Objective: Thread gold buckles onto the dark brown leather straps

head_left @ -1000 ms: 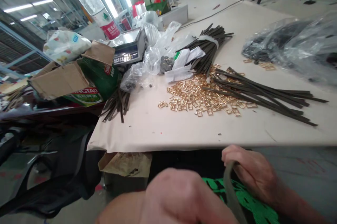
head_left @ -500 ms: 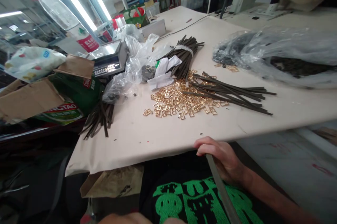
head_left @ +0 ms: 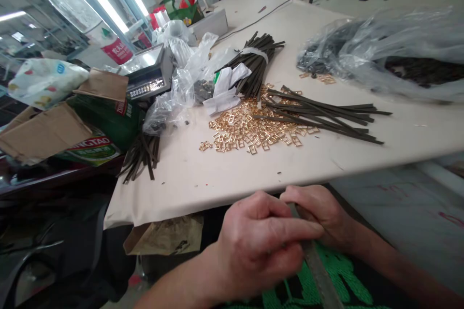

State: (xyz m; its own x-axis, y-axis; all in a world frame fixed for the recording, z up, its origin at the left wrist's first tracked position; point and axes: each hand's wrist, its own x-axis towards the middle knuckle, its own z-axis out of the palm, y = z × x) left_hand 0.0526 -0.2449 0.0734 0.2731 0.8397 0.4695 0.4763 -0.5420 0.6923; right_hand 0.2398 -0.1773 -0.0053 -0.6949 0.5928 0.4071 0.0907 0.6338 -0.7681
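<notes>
L hand [head_left: 263,246] had come up next to R hand [head_left: 324,214], so both were at the strip [head_left: 321,275], gripped in R fingers & running below them; L fingers curled over it, grip unclear, w/ buckles [head_left: 242,130] well beyond.

Narrow grey-green strip [head_left: 321,275], flat, aslant, partly hidden, bottom right of centre.

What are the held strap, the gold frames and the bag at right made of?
Held strap: leather or fabric, can't tell; flat, dull grey-brown.
Gold frames: probably metal, maybe plated; bright glints, thin outlines.
Bag: plastic film, by the look; glossy, wrinkled, see-through.
</notes>
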